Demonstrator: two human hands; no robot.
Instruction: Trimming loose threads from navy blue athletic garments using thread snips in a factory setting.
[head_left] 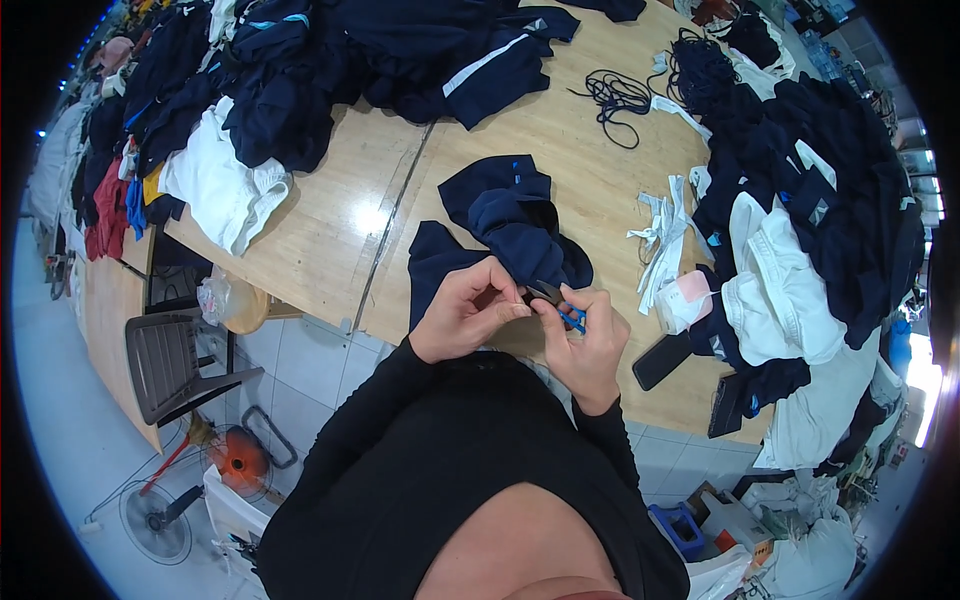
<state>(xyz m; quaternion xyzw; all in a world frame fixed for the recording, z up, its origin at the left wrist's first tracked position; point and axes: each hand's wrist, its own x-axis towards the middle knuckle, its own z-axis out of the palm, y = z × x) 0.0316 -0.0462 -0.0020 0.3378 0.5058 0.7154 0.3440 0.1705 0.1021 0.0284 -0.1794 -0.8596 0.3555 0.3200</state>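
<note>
Navy trousers or a similar dark garment (505, 215) lie bunched on the wooden table in front of me. At its near edge, my left hand (468, 312) is closed, thumb and fingertips pinched together. What they pinch is too small to make out. Close beside it, my right hand (588, 345) grips small snips (573, 319) with blue handles. The dark jaws point toward the left fingertips and the garment's edge. The fingers partly cover the snips, so I cannot tell whether the blades touch anything.
Piled navy garments (400, 50) and a white one (225, 180) cover the far left. Dark cords (615, 95), white strips (665, 240), a phone (661, 361) and a heap of navy and white clothes (785, 285) lie right. A chair (170, 365) stands left.
</note>
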